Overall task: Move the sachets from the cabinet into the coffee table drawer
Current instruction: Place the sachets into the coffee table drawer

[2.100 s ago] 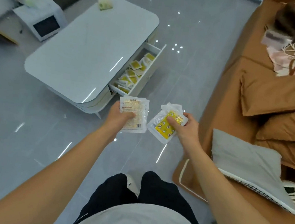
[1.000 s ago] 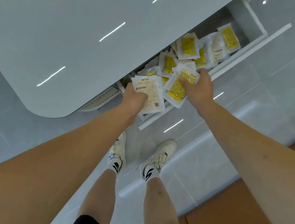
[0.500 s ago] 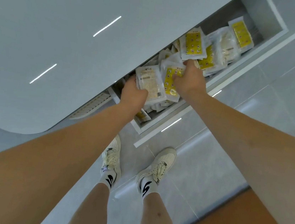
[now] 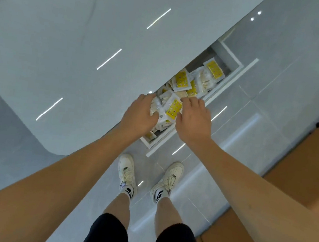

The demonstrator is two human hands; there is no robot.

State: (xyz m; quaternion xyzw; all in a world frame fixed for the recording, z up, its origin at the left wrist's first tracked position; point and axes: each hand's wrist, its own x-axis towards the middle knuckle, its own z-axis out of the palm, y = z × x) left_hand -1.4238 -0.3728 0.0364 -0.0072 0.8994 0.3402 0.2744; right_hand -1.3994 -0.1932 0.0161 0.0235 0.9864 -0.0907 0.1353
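Head view: my left hand [image 4: 138,116] and right hand [image 4: 191,122] rest loosely on sachets [image 4: 173,107] directly beneath; drawer [image 4: 222,86] runs far-right, whether they grip I cannot tell.

Glossy grey tiled floor [image 4: 276,115] reflecting ceiling lights, brown sofa [image 4: 299,168] at right.

Clear plastic sachets with yellow labels [image 4: 180,80] lie heaped and overlapping in the open white drawer [image 4: 227,80] under the pale grey coffee-table surface [image 4: 105,33].
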